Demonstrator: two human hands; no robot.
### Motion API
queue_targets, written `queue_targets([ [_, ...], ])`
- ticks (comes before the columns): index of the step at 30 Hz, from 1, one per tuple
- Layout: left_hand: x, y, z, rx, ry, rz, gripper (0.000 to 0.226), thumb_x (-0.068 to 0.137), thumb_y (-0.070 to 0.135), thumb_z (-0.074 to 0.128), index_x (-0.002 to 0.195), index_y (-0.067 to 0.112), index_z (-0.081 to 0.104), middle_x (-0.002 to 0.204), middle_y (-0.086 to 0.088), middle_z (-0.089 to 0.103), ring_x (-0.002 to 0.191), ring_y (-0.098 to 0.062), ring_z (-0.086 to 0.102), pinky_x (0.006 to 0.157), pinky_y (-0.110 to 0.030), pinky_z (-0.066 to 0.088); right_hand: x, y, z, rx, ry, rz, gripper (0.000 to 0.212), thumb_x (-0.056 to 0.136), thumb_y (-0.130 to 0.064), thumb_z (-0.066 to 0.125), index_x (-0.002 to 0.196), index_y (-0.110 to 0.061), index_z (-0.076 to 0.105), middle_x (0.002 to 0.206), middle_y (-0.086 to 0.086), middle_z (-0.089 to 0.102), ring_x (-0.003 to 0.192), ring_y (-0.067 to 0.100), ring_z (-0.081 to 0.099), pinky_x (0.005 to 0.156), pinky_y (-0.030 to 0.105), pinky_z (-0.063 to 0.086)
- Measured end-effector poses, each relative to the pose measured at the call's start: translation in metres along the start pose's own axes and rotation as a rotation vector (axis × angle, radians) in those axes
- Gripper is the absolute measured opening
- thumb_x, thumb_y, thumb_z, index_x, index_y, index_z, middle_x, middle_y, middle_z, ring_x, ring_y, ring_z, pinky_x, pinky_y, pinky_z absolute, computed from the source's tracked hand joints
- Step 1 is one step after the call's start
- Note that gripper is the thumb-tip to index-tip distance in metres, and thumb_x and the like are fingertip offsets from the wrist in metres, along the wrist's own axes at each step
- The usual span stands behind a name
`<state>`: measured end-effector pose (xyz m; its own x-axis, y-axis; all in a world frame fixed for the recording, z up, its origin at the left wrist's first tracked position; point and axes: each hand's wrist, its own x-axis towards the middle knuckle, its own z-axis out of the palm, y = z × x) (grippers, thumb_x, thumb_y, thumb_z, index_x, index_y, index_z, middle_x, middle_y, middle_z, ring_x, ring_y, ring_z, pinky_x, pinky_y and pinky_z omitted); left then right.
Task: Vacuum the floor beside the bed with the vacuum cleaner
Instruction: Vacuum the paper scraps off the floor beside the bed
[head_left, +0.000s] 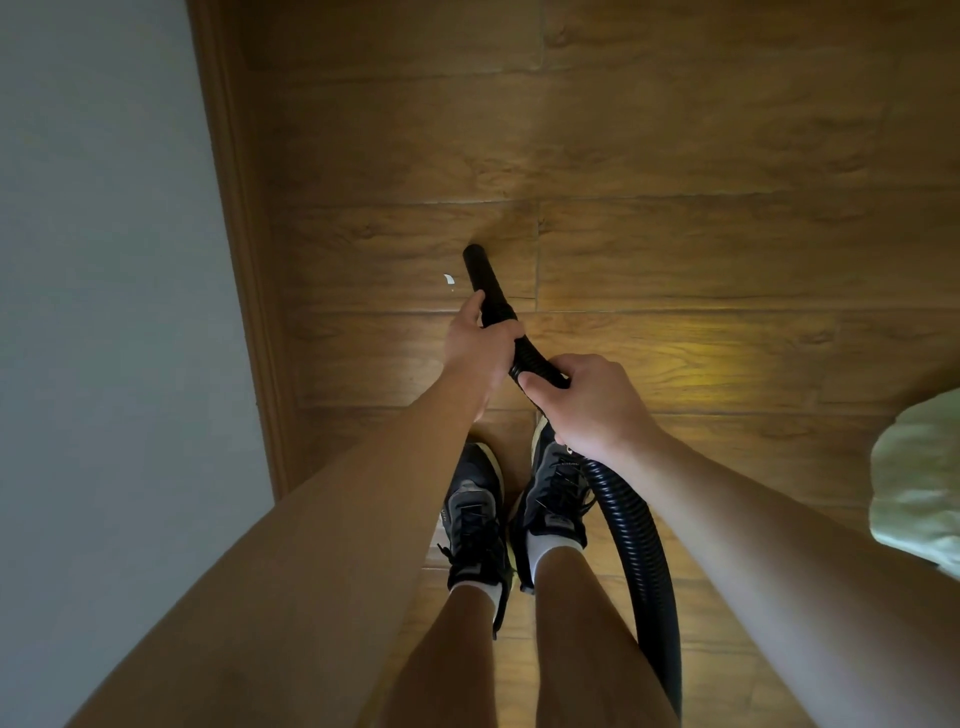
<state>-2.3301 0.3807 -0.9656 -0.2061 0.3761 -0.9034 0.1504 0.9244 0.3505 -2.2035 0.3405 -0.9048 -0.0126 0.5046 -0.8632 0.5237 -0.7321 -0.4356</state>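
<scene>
Open wooden floor (675, 156) is lying clear ahead and to the right of the nozzle (475, 260). The baseboard (244, 260) and wall (104, 260) are closing the left side, near a white scrap (449, 279). Pale bedding (919, 483) is bulging in at the right edge; both shoes (475, 514) are occupying the near floor.

Dim, warm light; wide-angle edge distortion.
</scene>
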Motion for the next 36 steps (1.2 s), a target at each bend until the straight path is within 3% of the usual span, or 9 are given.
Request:
queue_targets([
  [5,-0.003,-0.013,-0.006,-0.055,0.010,-0.026,0.074,0.086,0.011,0.068,0.154,0.026,0.041,0.098,0.017,0.056,0.088,-0.005,0.062,0.069,-0.021,0.051,-0.005,-0.001,0.004,-0.064,-0.007,-0.020,0.033,0.095,-0.039,0.063,0.080,-0.010,0.068,0.063,0.013,0.067,0.057,0.035,0.068,0.058,0.051,0.058],
  [15,-0.008,-0.030,-0.017,-0.098,0.026,-0.046,0.073,0.087,0.014,0.070,0.153,0.027,0.041,0.096,0.017,0.056,0.088,-0.004,0.061,0.069,-0.021,0.049,-0.011,-0.001,0.018,-0.131,-0.023,-0.015,0.030,0.095,-0.044,0.061,0.081,-0.018,0.068,0.059,0.004,0.064,0.058,0.030,0.069,0.063,0.048,0.060],
  [22,-0.011,-0.041,-0.030,-0.116,0.037,-0.045,0.073,0.087,0.012,0.070,0.153,0.025,0.041,0.095,0.018,0.055,0.085,-0.002,0.062,0.064,-0.017,0.048,-0.015,-0.003,0.033,-0.120,-0.027,-0.012,0.031,0.095,-0.041,0.063,0.084,-0.013,0.071,0.058,0.007,0.064,0.058,0.031,0.069,0.059,0.046,0.058],
  [26,-0.011,-0.050,-0.043,-0.110,0.045,-0.033,0.073,0.088,0.011,0.069,0.154,0.026,0.041,0.095,0.019,0.054,0.086,-0.004,0.063,0.073,-0.024,0.056,-0.020,-0.004,0.049,-0.120,-0.024,-0.019,0.031,0.094,-0.043,0.063,0.082,-0.015,0.071,0.058,0.005,0.064,0.058,0.029,0.068,0.058,0.044,0.057],
  [31,-0.018,-0.062,-0.070,-0.122,0.056,-0.023,0.072,0.090,0.010,0.067,0.154,0.025,0.039,0.103,0.010,0.058,0.082,-0.002,0.060,0.049,-0.007,0.045,-0.026,-0.008,0.075,-0.110,-0.054,-0.040,0.031,0.095,-0.045,0.062,0.084,-0.017,0.070,0.059,0.005,0.065,0.057,0.028,0.069,0.055,0.041,0.056],
  [36,-0.025,-0.084,-0.100,-0.155,0.074,-0.027,0.074,0.091,0.009,0.066,0.156,0.026,0.036,0.114,0.003,0.060,0.088,-0.009,0.064,0.052,-0.011,0.049,-0.036,-0.010,0.109,-0.188,-0.087,-0.103,0.034,0.097,-0.047,0.058,0.087,-0.016,0.069,0.066,0.007,0.068,0.061,0.026,0.068,0.055,0.037,0.052],
])
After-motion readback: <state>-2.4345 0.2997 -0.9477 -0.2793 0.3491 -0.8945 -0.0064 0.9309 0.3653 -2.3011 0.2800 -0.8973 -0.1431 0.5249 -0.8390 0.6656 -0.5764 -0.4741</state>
